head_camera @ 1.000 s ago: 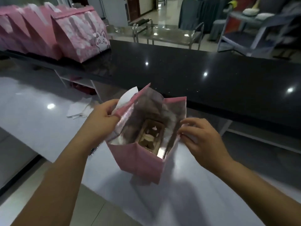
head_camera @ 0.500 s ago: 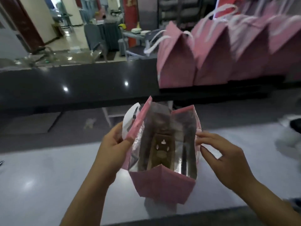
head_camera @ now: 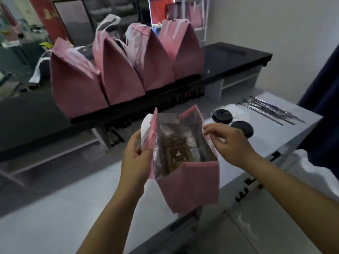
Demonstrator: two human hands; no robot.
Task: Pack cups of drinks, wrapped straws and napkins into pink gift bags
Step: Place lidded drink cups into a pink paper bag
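— Gripping anything, the left hand (head_camera: 135, 158)?
— Yes. Its thumb and curled fingers pinch the left rim of the open pink paper gift bag (head_camera: 190, 189), together with the bag's flat white handle strap (head_camera: 146, 127), which bows up above the knuckles.
— And the right hand (head_camera: 231, 143)?
— Thumb and forefinger nip the right rim near its top corner, and the other fingers curl loosely behind. Between them the hands hold the mouth spread into a rectangle.
— Their pose?
— Both bare forearms reach in from the lower edge. The left rises steeply; the right slants in from the lower right, with the wrist slightly bent.
— The bag itself?
— Matte pink outside, crinkled silvery foil inside. A brown cardboard insert (head_camera: 177, 158) with small cut-outs lies flat on its bottom. The bag is over the near edge of the smooth pale grey worktop (head_camera: 55, 217); I cannot tell whether it rests there or is lifted.
— Farther out?
— On the worktop just behind the right hand is a round black-lidded cup (head_camera: 242, 128), with a second cup (head_camera: 222, 116) beside it. Beyond them lie thin straws in shiny silver wrappers (head_camera: 269, 110), loosely fanned. On the glossy black counter (head_camera: 238, 55) behind, four closed pink gift bags (head_camera: 117, 79) stand side by side, tops pinched to peaks, white handles up.
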